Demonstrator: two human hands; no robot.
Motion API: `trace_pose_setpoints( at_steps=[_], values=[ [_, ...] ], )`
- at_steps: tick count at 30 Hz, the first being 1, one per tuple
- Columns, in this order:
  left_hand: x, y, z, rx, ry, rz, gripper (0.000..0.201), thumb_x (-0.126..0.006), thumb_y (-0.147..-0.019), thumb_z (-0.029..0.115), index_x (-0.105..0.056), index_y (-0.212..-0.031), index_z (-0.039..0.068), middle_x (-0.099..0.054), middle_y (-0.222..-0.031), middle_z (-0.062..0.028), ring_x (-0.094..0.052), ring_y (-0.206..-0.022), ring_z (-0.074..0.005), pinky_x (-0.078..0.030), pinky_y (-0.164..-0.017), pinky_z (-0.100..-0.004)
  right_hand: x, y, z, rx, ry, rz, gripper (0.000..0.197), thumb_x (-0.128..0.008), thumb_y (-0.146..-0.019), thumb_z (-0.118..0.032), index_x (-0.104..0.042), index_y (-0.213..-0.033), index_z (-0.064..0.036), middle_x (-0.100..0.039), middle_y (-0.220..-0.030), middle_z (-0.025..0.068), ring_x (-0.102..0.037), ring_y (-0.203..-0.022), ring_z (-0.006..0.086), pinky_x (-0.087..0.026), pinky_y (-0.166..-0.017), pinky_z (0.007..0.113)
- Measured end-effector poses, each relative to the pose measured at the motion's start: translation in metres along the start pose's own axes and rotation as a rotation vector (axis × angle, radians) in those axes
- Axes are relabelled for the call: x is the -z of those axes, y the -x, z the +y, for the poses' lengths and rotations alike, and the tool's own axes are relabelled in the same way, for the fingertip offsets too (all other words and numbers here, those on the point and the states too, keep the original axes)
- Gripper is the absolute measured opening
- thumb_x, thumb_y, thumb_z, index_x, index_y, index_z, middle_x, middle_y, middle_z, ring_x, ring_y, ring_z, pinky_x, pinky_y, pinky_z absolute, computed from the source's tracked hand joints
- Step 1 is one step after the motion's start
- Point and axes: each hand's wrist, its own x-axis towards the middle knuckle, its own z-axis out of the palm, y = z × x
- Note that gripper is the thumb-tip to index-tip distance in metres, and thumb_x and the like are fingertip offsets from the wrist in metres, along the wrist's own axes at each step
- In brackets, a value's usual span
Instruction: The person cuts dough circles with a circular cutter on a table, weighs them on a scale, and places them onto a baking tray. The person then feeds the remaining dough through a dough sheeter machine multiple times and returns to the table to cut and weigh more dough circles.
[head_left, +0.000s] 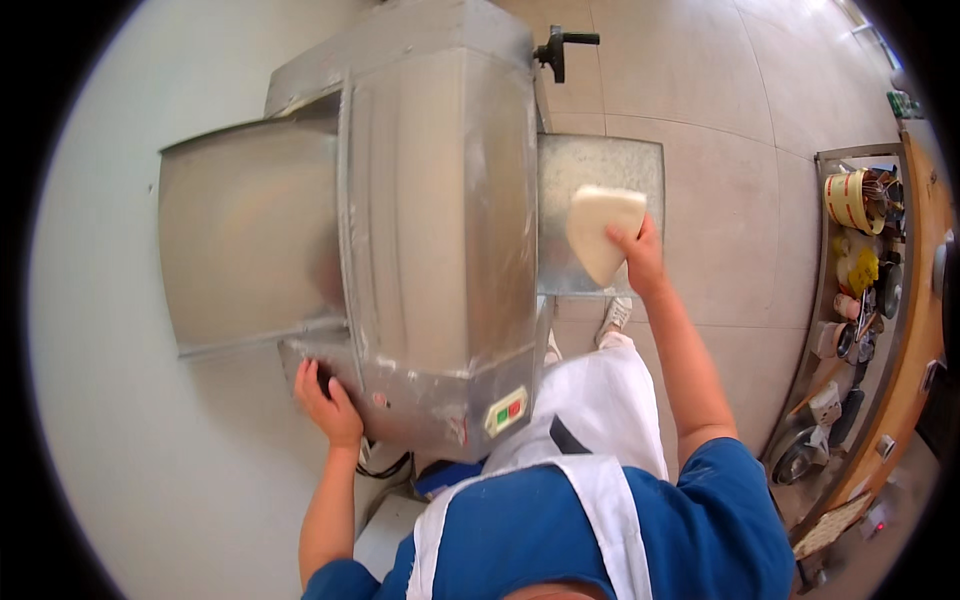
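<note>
Nearest: blue shirt and white apron [600, 420] filling the lower frame, both forearms rising out of it.

Left hand [325, 400] is resting against the lower near corner of the steel dough-rolling machine [440, 230], fingers curled loosely onto the casing; whether they are pressing a control there cannot be told.

Right hand [640, 255] is reaching out over the machine's right-side tray [560, 160], fingers closed on the near edge of a pale folded slab of dough [600, 230], holding it just over the tray surface.

Judgement: the dough is being handled at the tray, either arriving or leaving; the next move calls for keeping the slab flat and the fingers away from the rollers.

Farther: the left tray [245, 240], a black crank handle [560, 45], tiled floor [720, 120].

Rollers are hidden under the hood. Cluttered shelf [860, 270] at right is too distorted to sort.
</note>
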Motion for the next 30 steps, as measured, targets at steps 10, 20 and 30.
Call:
trace_pose_setpoints(
  at_steps=[10, 20, 30],
  values=[
    [0.0, -0.006, 0.009, 0.007, 0.072, 0.109, 0.034, -0.048, -0.074, 0.013, -0.044, -0.105, 0.0, -0.042, -0.111, -0.0192, -0.038, -0.103, -0.0337, -0.029, -0.088, -0.04, -0.101, 0.035, -0.013, -0.002, 0.143, -0.012, 0.034, -0.05, -0.081, -0.019, -0.042, -0.106, 0.0006, -0.052, -0.096, 0.0084, -0.049, -0.086, 0.0136, -0.041, -0.074, 0.026],
    [-0.001, -0.013, 0.065, -0.297, 0.387, 0.167, 0.047, -0.052, -0.071, 0.012, -0.037, -0.113, -0.001, -0.037, -0.115, -0.0199, -0.033, -0.109, -0.035, -0.026, -0.091, -0.0418, -0.166, 0.139, -0.081, -0.103, 0.631, -0.512, 0.041, -0.057, -0.075, -0.019, -0.043, -0.107, 0.0009, -0.054, -0.096, 0.0106, -0.054, -0.085, 0.016, -0.044, -0.072, 0.028],
    [0.0, -0.035, 0.051, -0.274, 0.479, 0.067, 0.043, -0.043, -0.063, -0.005, -0.046, -0.105, 0.002, -0.048, -0.103, -0.0164, -0.042, -0.099, -0.0329, -0.034, -0.085, -0.037, -0.215, 0.109, -0.089, 0.022, 1.321, -0.55, 0.045, -0.064, -0.062, -0.03, -0.054, -0.093, 0.0018, -0.057, -0.083, 0.0168, -0.055, -0.078, 0.0269, -0.043, -0.07, 0.033]
  ],
)
